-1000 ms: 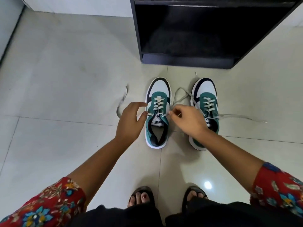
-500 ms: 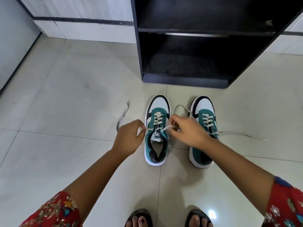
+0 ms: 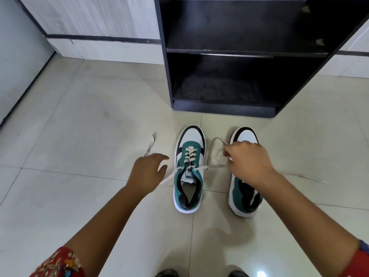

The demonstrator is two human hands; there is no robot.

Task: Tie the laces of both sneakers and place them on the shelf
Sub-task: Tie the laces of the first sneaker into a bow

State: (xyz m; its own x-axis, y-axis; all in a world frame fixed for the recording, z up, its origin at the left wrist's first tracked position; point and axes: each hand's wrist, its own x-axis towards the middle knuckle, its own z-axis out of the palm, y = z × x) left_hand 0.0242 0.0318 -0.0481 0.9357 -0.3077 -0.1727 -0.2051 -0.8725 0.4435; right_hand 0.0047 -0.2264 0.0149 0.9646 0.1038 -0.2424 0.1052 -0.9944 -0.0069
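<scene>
Draw both lace ends of the left sneaker [image 3: 188, 172], at frame centre, evenly taut before crossing them. The right hand [image 3: 248, 162] is pinched on the right lace [image 3: 214, 167]. The left hand [image 3: 146, 172] is loosely open; the left lace [image 3: 169, 177] crosses its fingers, grip unclear. The shelf [image 3: 245, 51] stands empty above.

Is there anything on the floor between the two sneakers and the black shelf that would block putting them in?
Nothing visible. Bare tile lies between the left sneaker, the right sneaker and the black shelf, whose bottom compartment looks open and empty.
</scene>
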